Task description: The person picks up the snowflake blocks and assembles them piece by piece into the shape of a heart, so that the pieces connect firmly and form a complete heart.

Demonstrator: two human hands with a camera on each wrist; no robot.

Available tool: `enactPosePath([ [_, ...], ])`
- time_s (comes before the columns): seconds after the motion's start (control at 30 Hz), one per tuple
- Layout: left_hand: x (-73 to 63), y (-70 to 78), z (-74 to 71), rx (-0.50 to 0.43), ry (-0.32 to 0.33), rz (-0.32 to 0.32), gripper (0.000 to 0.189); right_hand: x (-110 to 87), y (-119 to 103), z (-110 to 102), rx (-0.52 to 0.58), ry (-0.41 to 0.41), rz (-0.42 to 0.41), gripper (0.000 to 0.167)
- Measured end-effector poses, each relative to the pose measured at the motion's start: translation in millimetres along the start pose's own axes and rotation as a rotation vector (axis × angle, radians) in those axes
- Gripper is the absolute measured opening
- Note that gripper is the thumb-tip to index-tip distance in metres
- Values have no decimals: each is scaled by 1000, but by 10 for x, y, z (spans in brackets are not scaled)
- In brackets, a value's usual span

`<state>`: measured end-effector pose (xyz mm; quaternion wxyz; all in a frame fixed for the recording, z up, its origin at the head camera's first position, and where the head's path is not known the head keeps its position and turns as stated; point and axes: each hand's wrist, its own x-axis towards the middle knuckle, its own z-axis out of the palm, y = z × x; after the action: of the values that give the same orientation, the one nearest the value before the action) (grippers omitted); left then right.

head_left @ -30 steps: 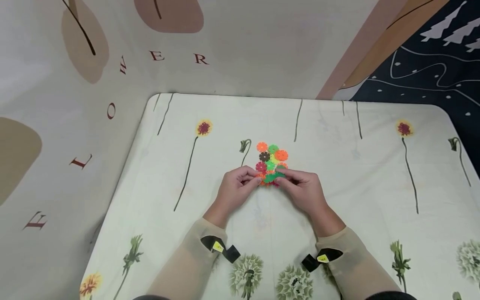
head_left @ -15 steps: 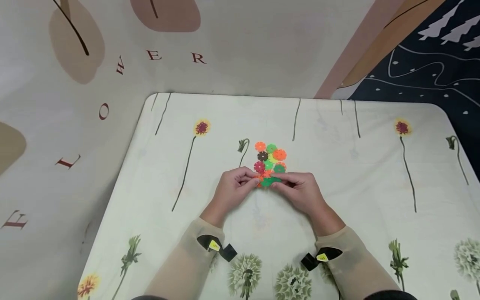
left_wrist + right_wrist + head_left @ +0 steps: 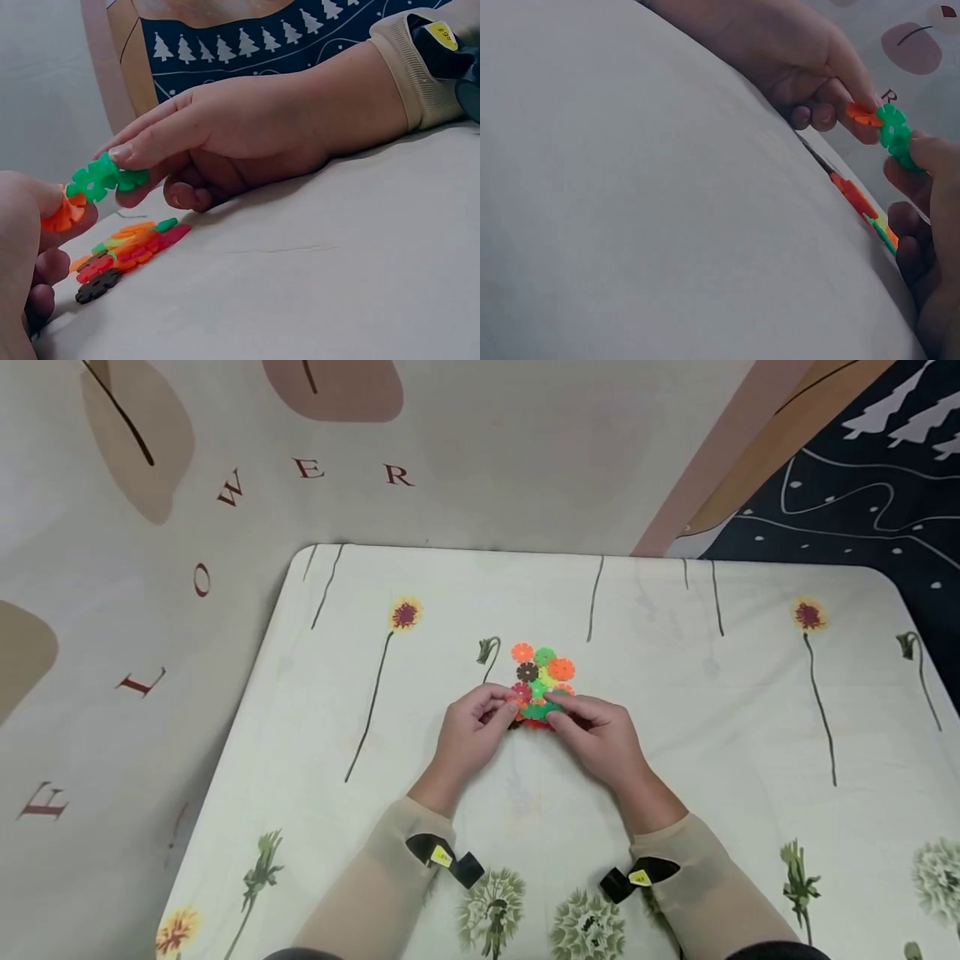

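Both hands meet over a pile of flat, notched plastic interlocking discs [image 3: 544, 657] on the table. My left hand [image 3: 472, 727] pinches an orange interlocking disc [image 3: 64, 215] between thumb and fingers. My right hand [image 3: 602, 733] pinches green interlocking discs [image 3: 96, 177], which look joined in the left wrist view. The green and orange pieces meet edge to edge between the two hands, above the pile. In the right wrist view the orange disc [image 3: 864, 115] lies at an angle to the green ones. Fingertips hide part of the held pieces.
The loose discs are orange, green, yellow, red and dark brown; a dark brown disc [image 3: 97, 286] lies at the pile's near edge. A flower-printed white cloth [image 3: 675, 677] covers the table. Printed wall hangings [image 3: 525, 460] stand behind and to the left.
Both hands and the held pieces have shifted slightly away from the body. Dark and red discs of the pile now show below the held pieces. Both hands keep their pinch.
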<state>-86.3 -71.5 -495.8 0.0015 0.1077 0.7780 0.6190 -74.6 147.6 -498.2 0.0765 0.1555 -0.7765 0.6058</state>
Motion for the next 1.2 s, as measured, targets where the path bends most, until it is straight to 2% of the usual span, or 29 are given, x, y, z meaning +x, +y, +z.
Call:
enactPosePath([
  [0.13,1,22,-5,-9,-10,-19,12,10,6,-1,8,11,-13,26],
  [0.23,-1,22,-15,3,-50,9,21,10,2,4,1,22,-2,23],
  [0.3,-2,6,-14,62,-88,57,30,7,-2,8,-6,28,15,22],
  [0.4,-3,-17,-4,206,-128,134,40,3,-14,13,-19,31,49,20],
  [0.47,-3,-26,7,273,-138,155,44,0,-22,14,-15,22,70,17],
  [0.6,-8,-27,19,288,-136,138,45,-6,-13,14,-5,-13,65,14],
  [0.73,-12,-26,28,280,-120,124,41,0,28,19,-8,-15,-26,19],
  [0.83,-14,-25,35,245,-91,93,36,14,52,22,-90,55,-103,19],
  [0.93,-13,-15,38,186,-63,52,33,28,61,18,-237,142,-112,16],
  [1.03,-10,-2,38,146,-43,31,29,37,55,16,-382,167,-54,18],
  [1.2,-6,13,39,109,-19,23,29,46,32,16,-534,96,57,31],
])
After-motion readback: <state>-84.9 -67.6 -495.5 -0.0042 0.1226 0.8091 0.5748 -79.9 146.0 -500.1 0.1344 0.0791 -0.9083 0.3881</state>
